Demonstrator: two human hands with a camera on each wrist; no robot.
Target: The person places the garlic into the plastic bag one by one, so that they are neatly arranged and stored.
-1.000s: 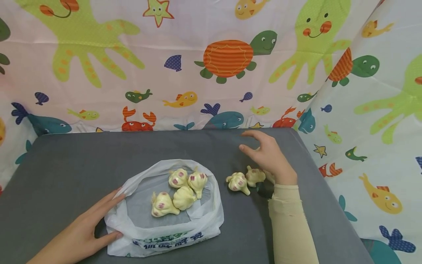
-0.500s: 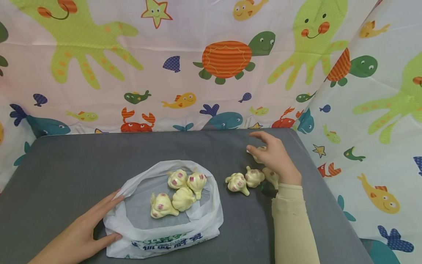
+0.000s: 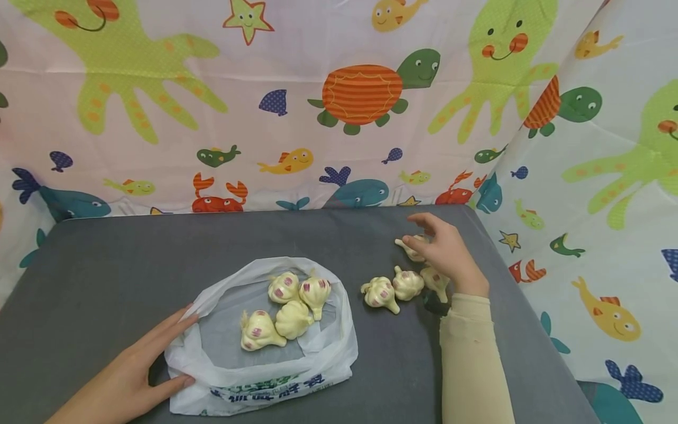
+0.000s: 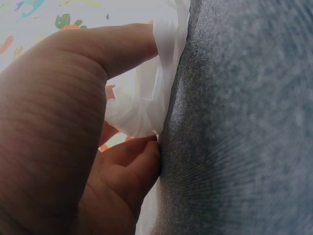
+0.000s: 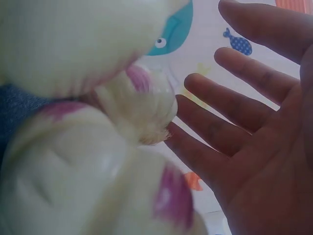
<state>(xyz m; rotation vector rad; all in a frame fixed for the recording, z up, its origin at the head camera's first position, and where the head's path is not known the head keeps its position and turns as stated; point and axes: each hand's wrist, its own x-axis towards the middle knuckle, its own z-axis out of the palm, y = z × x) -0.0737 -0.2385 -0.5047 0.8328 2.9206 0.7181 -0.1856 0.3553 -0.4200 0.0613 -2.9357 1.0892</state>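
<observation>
Shifting rightward, the empty, wide-spread right hand (image 3: 450, 254) is exposing the farthest cream garlic bulb (image 3: 415, 255) on the grey worktop (image 3: 159, 253), suggesting alignment, while the wide-spread left hand (image 3: 140, 366) is touching the white plastic bag (image 3: 346, 333).

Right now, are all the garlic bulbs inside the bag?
No, the head view shows four bulbs in the bag and four loose bulbs on the table outside it.

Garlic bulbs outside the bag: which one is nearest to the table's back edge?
The bulb partly behind the thumb of the right hand; the other three outside the bag lie lower in the head view.
</observation>
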